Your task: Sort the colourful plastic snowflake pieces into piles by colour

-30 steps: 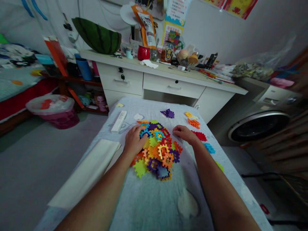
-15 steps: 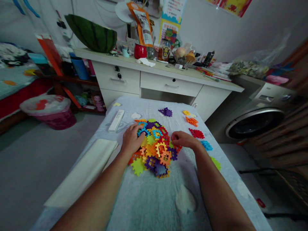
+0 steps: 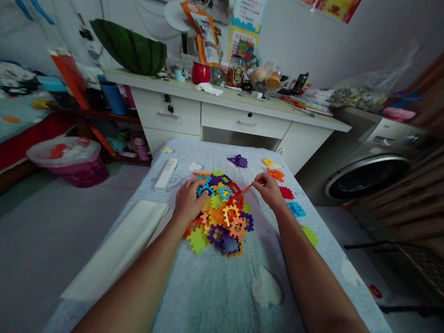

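Pinched one orange notched tile (image 3: 247, 188) edge-on in the fingers (image 3: 259, 180) of the right hand (image 3: 269, 189), at the right edge of the tile heap (image 3: 217, 202). Laid the left hand (image 3: 187, 200), half curled, on the left side; could not tell if gripping. Risked dropping through so thin a hold, or shifting the heap by snagging teeth. Counted on the bench (image 3: 204, 296) one white box (image 3: 167, 175) and six single-colour tile groups: purple (image 3: 239, 161), yellow (image 3: 268, 162), orange (image 3: 276, 175), red (image 3: 286, 193), blue (image 3: 296, 209), lime (image 3: 310, 236); could not count the heap.

The left hand (image 3: 189, 199) hides part of the colourful pile (image 3: 218, 213).
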`<action>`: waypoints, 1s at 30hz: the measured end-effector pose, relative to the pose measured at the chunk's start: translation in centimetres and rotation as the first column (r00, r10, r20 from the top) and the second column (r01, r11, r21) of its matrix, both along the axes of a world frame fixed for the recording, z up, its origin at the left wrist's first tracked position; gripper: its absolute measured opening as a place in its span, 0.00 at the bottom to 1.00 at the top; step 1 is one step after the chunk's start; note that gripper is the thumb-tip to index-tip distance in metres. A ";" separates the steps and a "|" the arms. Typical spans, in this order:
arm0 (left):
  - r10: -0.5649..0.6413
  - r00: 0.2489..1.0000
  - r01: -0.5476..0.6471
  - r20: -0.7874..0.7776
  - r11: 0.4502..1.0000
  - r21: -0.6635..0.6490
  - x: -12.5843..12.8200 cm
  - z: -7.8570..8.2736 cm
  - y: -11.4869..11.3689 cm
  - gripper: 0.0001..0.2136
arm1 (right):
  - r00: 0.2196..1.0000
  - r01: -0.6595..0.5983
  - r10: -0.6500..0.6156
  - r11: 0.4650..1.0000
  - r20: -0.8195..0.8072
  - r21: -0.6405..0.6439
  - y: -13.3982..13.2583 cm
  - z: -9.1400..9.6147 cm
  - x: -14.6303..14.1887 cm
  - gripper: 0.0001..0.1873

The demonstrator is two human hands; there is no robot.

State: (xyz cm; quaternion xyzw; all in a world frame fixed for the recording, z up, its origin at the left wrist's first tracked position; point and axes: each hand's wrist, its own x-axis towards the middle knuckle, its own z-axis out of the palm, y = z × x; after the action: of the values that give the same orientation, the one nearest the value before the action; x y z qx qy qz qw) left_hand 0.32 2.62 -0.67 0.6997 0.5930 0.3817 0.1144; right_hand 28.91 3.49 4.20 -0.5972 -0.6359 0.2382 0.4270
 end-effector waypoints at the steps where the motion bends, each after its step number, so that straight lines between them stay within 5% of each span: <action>1: -0.001 1.000 0.001 -0.001 1.000 0.003 0.0 0.0 0.0 0.13 | 1.000 0.022 -0.022 1.000 -0.007 0.014 0.0 -0.1 0.0 0.10; 9: -0.002 1.000 0.002 0.003 1.000 0.004 0.0 0.1 0.0 0.13 | 0.981 0.062 -0.049 0.996 0.189 -0.063 0.4 -1.6 1.3 0.07; 17: -0.008 1.000 0.008 0.001 1.000 0.002 0.0 0.0 0.0 0.13 | 0.874 0.041 0.079 0.971 0.479 -0.235 0.0 -1.6 1.7 0.08; 30: -0.019 1.000 0.019 -0.001 1.000 0.020 0.0 0.0 0.0 0.13 | 0.828 0.025 0.135 0.961 0.544 -0.276 -0.6 -0.9 1.3 0.08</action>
State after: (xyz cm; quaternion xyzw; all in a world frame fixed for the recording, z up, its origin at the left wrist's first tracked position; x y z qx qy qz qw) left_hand 0.31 2.62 -0.65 0.7065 0.5827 0.3860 0.1108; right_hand 30.25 2.90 3.34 -0.6744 -0.7111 0.1505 0.1298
